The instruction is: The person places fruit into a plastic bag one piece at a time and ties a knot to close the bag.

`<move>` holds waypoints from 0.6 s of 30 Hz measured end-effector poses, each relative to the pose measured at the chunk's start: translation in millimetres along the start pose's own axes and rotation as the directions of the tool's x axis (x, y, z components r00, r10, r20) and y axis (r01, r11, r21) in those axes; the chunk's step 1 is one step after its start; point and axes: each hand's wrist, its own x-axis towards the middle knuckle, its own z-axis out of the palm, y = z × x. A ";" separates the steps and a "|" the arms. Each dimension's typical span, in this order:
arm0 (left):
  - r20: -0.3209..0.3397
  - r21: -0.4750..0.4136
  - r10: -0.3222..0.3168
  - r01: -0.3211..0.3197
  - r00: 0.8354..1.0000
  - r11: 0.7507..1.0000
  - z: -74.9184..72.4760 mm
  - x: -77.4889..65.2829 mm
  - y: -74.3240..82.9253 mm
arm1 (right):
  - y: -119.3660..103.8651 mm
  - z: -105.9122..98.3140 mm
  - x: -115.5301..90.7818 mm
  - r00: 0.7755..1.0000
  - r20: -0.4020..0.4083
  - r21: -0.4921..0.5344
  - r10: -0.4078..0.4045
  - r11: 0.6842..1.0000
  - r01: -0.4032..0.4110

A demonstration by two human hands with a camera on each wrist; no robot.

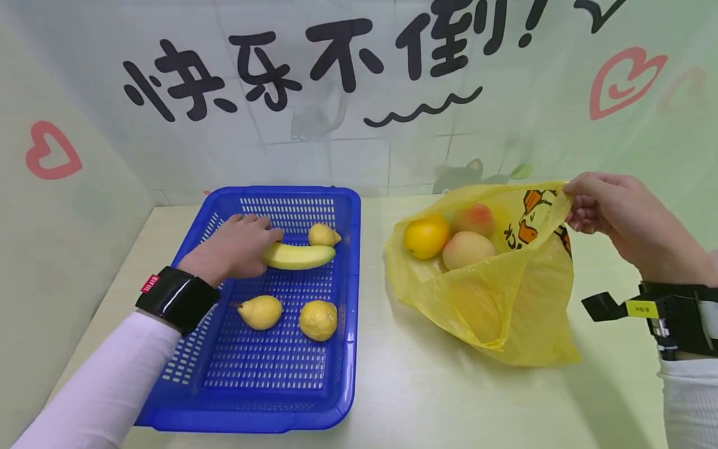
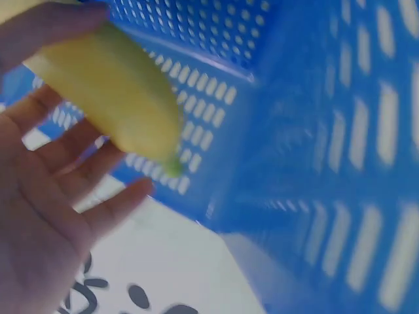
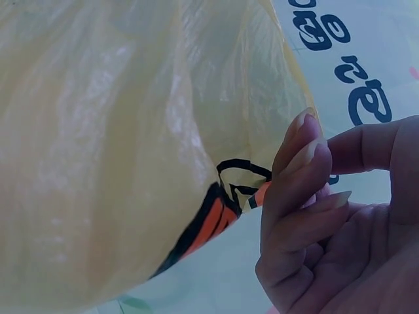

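Note:
My left hand [image 1: 238, 243] reaches into a blue slotted plastic basket [image 1: 354, 299] and grips a yellow banana [image 1: 300, 256]. In the left wrist view, the thumb lies over the banana [image 2: 118, 91], with the fingers along its other side. Around it in the basket are a yellow pear [image 1: 260, 312], another small yellow fruit [image 1: 323, 235] and a round, wrinkled yellow fruit [image 1: 318, 320]. My right hand [image 1: 622, 212] pinches the rim of a yellow plastic bag [image 1: 527, 312], raising that side. Inside the bag lie an orange [image 1: 427, 236] and two peaches [image 1: 468, 251].
The basket and bag stand side by side on a pale table [image 1: 415, 393], with a gap between them. Behind is a wall covering [image 1: 353, 162] with black characters and pink hearts. The basket's raised walls surround the left hand's fruit.

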 end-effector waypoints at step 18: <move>-0.174 -0.270 0.068 -0.114 0.982 0.956 -28.9 -9.7 -1.5 | -6.1 2.4 0.2 1.000 0.000 -0.001 0.004 1.000 -0.004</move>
